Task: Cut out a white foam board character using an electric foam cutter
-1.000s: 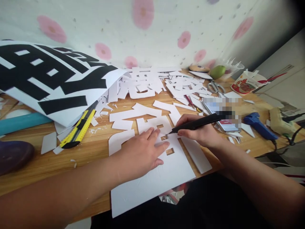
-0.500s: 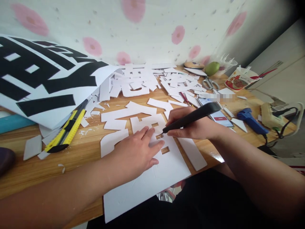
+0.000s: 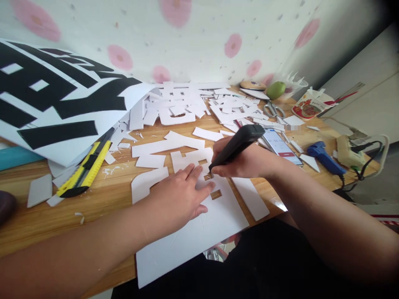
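Observation:
My left hand lies flat with its fingers spread on a white foam board sheet, which overhangs the near table edge. In my right hand is a black-handled craft knife, gripped like a pen and tilted. Its tip is at the middle one of several small square holes in the board, just right of my left fingertips. Another square hole, nearer me, shows wood through it. Cut white pieces lie beyond the sheet, and a white strip lies along its right side.
A yellow utility knife lies left, below a paper with black shapes. White offcuts pile up along the wall. On the right are a phone, scissors, a blue glue gun, a power strip and a paper tub.
My right hand has moved slightly left, and the knife handle now stands steeper, with its tip at the hole's far side. More of the phone shows. My left hand stays in place.

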